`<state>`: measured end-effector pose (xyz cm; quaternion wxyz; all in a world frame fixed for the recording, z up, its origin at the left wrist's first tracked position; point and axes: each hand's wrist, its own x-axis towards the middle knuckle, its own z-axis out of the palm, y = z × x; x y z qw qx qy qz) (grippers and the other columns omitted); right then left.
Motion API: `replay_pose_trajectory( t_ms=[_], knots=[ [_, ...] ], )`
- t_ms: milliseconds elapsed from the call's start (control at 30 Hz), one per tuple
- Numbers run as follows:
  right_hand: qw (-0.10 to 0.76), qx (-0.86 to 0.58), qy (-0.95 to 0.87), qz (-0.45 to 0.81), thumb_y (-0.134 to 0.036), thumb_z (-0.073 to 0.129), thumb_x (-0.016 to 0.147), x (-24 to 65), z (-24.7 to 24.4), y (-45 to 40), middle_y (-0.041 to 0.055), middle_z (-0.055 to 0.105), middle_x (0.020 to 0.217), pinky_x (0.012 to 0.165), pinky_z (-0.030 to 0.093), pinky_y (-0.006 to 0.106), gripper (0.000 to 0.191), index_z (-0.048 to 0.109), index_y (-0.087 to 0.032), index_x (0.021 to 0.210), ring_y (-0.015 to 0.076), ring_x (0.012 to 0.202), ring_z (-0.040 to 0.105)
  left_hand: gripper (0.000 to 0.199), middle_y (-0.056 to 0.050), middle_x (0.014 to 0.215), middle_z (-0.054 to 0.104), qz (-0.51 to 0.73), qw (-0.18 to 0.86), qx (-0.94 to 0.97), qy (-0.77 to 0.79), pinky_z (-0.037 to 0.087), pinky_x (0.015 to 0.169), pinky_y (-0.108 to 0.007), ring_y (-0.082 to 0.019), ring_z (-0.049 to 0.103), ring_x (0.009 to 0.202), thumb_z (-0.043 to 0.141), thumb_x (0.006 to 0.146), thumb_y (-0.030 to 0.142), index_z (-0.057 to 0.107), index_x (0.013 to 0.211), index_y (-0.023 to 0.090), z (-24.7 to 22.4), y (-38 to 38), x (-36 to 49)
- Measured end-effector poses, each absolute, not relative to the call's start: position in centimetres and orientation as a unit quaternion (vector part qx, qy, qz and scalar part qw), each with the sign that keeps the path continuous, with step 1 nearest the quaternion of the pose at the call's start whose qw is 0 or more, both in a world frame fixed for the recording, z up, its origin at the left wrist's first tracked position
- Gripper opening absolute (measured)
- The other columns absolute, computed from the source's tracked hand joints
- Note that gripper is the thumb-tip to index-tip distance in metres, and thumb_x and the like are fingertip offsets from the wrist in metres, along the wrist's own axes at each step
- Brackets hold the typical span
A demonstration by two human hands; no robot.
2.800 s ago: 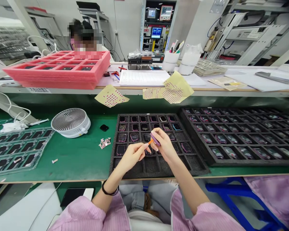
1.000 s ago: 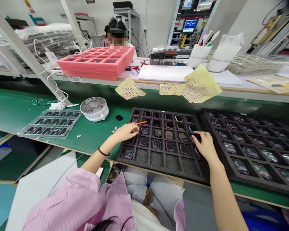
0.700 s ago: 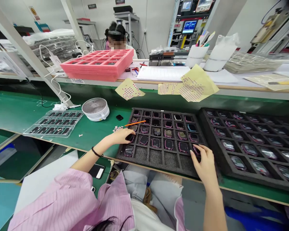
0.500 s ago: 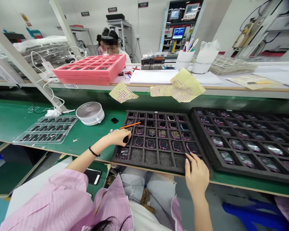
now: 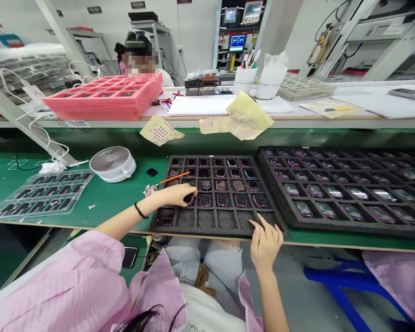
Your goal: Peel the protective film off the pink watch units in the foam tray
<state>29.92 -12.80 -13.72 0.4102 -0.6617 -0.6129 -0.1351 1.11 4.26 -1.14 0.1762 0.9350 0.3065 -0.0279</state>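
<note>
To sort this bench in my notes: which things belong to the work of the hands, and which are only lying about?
Part of the work:
left hand
right hand
black foam tray
pink-rimmed watch-like devices
orange stick

Lying about:
white desk fan
phone

My hands have come apart: earlier they met over the tray, pinching a purple case and a thin orange stick between them. Now my left hand sits low over the black foam tray, its fingertips on a dark case. The orange stick has left my fingers and lies just beyond them, across the tray's corner. My right hand has drawn back, open at the tray's near edge, well apart from my left.
</note>
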Motion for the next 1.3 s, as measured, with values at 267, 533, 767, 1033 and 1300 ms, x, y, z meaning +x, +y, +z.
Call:
replay_pose_trajectory(
  t_ms=[267, 533, 767, 1033, 1300],
  knots=[
    [0.419, -0.662, -0.608, -0.132, -0.022, 0.037, 0.093, 29.9, -13.9, -12.8, 0.0108, 0.063, 0.122, 0.102, 0.030, 0.050, 0.032, 0.066, -0.019, 0.107, 0.0249, 0.105, 0.057, 0.026, -0.003, 0.096, 0.068, 0.038, 0.227, 0.928, 0.294, 0.043, 0.082, -0.025, -0.018, 0.061, 0.093, 0.067, 0.070, 0.015, 0.066, 0.096, 0.019, 1.0, 4.1, 2.2],
    [0.430, -0.647, -0.616, -0.130, -0.020, 0.037, 0.093, 30.0, -13.6, -13.0, 0.0116, 0.061, 0.124, 0.101, 0.031, 0.053, 0.032, 0.064, -0.022, 0.110, 0.0258, 0.104, 0.057, 0.031, -0.005, 0.094, 0.069, -0.002, 0.183, 0.931, 0.315, 0.046, 0.079, -0.026, -0.021, 0.064, 0.090, 0.068, 0.067, 0.011, 0.069, 0.097, 0.019, -0.7, 3.5, 7.3],
    [0.441, -0.646, -0.604, -0.152, -0.019, 0.039, 0.091, 29.7, -13.8, -12.8, 0.0131, 0.063, 0.119, 0.098, 0.033, 0.052, 0.030, 0.065, -0.020, 0.106, 0.0256, 0.100, 0.057, 0.035, -0.008, 0.099, 0.068, -0.058, 0.149, 0.922, 0.353, 0.048, 0.076, -0.026, -0.023, 0.065, 0.088, 0.069, 0.067, 0.015, 0.070, 0.102, 0.018, -0.9, 2.9, 7.9],
    [0.427, -0.652, -0.613, -0.131, -0.020, 0.038, 0.090, 30.0, -14.0, -13.0, 0.0114, 0.063, 0.121, 0.098, 0.032, 0.052, 0.032, 0.065, -0.022, 0.107, 0.0264, 0.101, 0.057, 0.033, -0.008, 0.106, 0.069, 0.038, 0.192, 0.921, 0.336, 0.047, 0.086, -0.028, -0.022, 0.065, 0.095, 0.069, 0.071, 0.018, 0.071, 0.104, 0.018, 1.1, 3.6, 10.3],
    [0.445, -0.645, -0.603, -0.149, -0.018, 0.041, 0.091, 29.7, -13.9, -12.9, 0.0114, 0.065, 0.117, 0.097, 0.035, 0.051, 0.026, 0.065, -0.020, 0.103, 0.0238, 0.098, 0.059, 0.034, -0.012, 0.093, 0.072, -0.104, 0.117, 0.943, 0.294, 0.051, 0.076, -0.030, -0.026, 0.068, 0.088, 0.068, 0.067, 0.009, 0.070, 0.101, 0.013, 0.0, 3.5, 15.3]
  ],
)
